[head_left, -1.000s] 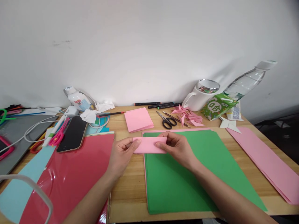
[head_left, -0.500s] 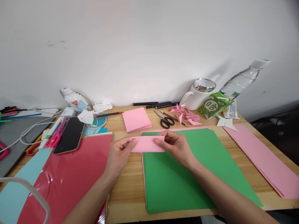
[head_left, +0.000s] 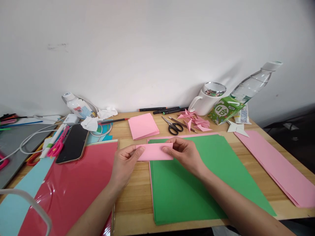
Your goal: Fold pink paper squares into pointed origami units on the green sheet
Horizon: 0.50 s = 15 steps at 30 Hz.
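Between my two hands is a pink folded paper (head_left: pixel 154 152), a narrow rectangle held level above the table. My left hand (head_left: pixel 126 162) pinches its left end, thumb in front and fingers behind. The right end is gripped the same way by my right hand (head_left: pixel 185 155). Beneath and to the right lies a stack of green paper sheets (head_left: pixel 206 183) with pink sheets under it. Just beyond my hands sits a stack of pink square papers (head_left: pixel 143 126). Black-handled scissors (head_left: pixel 174 127) and several folded pink paper pieces (head_left: pixel 194 120) lie to its right.
A white mug (head_left: pixel 206 98), a green drink carton (head_left: pixel 223 109) and a clear bottle (head_left: pixel 254 82) stand back right. Pink paper strips (head_left: pixel 275 167) lie at right. Left are a red plastic-covered pack (head_left: pixel 81 186), a phone (head_left: pixel 73 143), pink scissors (head_left: pixel 57 144) and a white cable (head_left: pixel 36 206).
The whole view has shifted very slightly. Both hands keep the same hold on the folded paper, with no visible change in it.
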Available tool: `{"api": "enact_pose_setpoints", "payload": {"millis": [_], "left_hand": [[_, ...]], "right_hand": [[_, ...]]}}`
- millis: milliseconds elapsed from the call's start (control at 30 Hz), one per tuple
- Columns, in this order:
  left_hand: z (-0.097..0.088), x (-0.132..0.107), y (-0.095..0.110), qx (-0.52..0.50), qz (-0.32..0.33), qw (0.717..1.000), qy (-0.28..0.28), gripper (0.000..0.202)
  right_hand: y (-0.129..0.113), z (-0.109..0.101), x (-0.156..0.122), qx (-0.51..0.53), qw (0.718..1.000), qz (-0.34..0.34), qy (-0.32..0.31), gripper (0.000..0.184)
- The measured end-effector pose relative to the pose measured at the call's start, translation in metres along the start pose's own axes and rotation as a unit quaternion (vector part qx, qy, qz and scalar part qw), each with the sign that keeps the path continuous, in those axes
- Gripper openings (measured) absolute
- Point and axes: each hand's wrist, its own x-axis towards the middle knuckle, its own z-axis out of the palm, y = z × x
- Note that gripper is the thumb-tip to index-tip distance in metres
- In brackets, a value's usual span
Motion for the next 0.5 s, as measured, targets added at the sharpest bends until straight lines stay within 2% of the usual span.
{"api": "enact_pose_setpoints", "payload": {"millis": [500], "left_hand": [[-0.0001, 0.0004, -0.0048, -0.001, -0.007, 1.000, -0.006, 0.029]], "right_hand": [[-0.0036, 0.0006, 0.0007, -0.003, 1.000, 0.013, 0.000, 0.041]]}}
